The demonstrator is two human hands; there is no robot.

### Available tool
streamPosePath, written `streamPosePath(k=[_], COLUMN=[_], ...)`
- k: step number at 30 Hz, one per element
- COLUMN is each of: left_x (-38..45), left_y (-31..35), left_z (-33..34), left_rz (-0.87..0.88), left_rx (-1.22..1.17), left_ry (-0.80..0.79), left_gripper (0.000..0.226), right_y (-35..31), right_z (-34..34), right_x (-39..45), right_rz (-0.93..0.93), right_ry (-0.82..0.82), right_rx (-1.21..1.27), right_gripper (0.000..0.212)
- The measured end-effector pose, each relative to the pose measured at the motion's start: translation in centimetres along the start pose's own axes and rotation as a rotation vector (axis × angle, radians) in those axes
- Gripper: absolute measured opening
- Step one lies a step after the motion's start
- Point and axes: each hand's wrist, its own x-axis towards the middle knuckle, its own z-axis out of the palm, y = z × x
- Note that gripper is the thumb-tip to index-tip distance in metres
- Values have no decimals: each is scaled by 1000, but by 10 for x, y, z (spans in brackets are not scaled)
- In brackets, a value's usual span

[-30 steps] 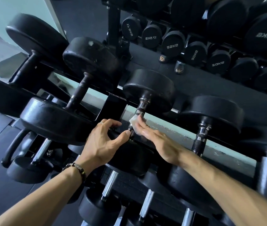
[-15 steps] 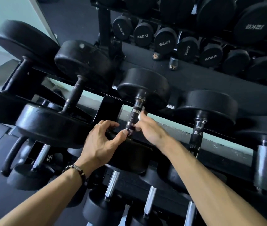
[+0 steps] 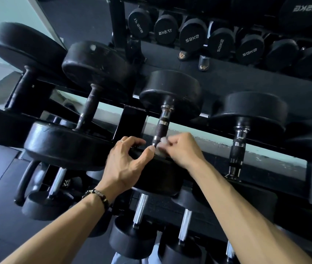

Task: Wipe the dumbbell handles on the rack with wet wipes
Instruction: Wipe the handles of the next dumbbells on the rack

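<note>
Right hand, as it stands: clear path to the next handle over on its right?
Probably yes. The right hand, pinching the wet wipe at the middle handle, has open space toward the neighbouring handle; nothing lies between them.

Both forearms are bare, with no sleeves in sight. The left hand has a thin pale ring on one finger, and its wrist carries a dark beaded bracelet with a few lighter beads. The right hand wears nothing.

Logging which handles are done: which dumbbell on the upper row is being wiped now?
The third dumbbell from the left: both hands meet at its knurled handle, the right hand pressing a wipe there.
</note>
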Motion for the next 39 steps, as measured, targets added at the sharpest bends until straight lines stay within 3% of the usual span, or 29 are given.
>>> streamPosePath(k=[3,6,8,13,17,19,22,24,28,30,34,38,39], left_x=[0,0,1,0,0,0,1,1,1,1,1,1,2], left_y=[-1,-1,-2,0,0,0,-1,-2,-2,-2,0,0,0], left_z=[0,0,0,0,0,0,1,1,2,1,1,1,1], left_rz=[-3,-1,3,1,7,8,5,5,16,14,14,20,22], left_rx=[-1,-2,-4,-2,-7,-5,-13,-10,-3,-4,-5,-9,-7], left_ry=[0,-19,-25,-20,-17,-24,-25,-21,-20,-23,-19,-23,-21], left_gripper=[58,60,60,57,59,60,59,57,57,56,57,61,61], right_y=[-1,-9,-14,-8,-21,-24,-11,-6,-25,-21,-5,-26,-29], right_z=[-6,-7,-4,4,8,11,6,0,2,8,6,7,9], right_x=[-3,9,15,-3,26,26,2,3,33,23,0,24,22], right_rz=[29,-56,-61,-48,-65,16,61,52,-8,-17,-1,-41,-28], right_ry=[-93,194,298,159,490,461,184,108,396,375,156,428,425], right_rx=[-92,143,251,105,290,297,112,73,198,113,-57,193,167], right_gripper=[33,29,27,25,15,11,19,32,42,42,43,43,42])
